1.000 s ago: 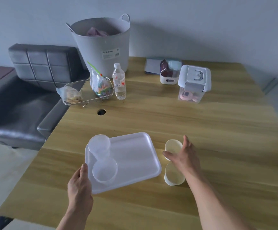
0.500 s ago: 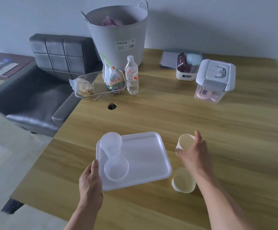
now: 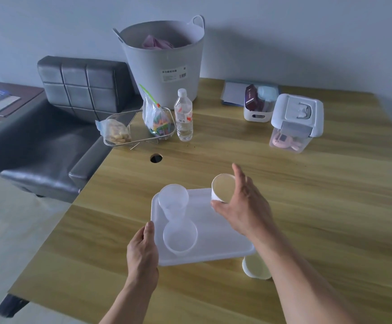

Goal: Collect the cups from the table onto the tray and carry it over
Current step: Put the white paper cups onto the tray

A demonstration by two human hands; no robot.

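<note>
Holding a paper cup (image 3: 223,188) between thumb and fingers, our right hand (image 3: 242,208) keeps it tilted above the far right corner of the white tray (image 3: 216,235); whether the cup's base touches the tray we cannot tell. Our left hand (image 3: 142,252) rests against the tray's left edge, thumb lying along the rim, the fingers hidden, so we cannot tell how firmly it grips. On the tray's left half we see two clear plastic cups: a taller clear cup (image 3: 173,199) at the far side and a wider clear cup (image 3: 180,237) nearer us, the two just beside each other. A second paper cup (image 3: 255,267) stands on the wooden table (image 3: 318,206) just off the tray's near right corner, partly hidden by our right forearm. Farther back stand a water bottle (image 3: 183,115), a grey tub (image 3: 164,59) and a lidded box (image 3: 295,122).
</note>
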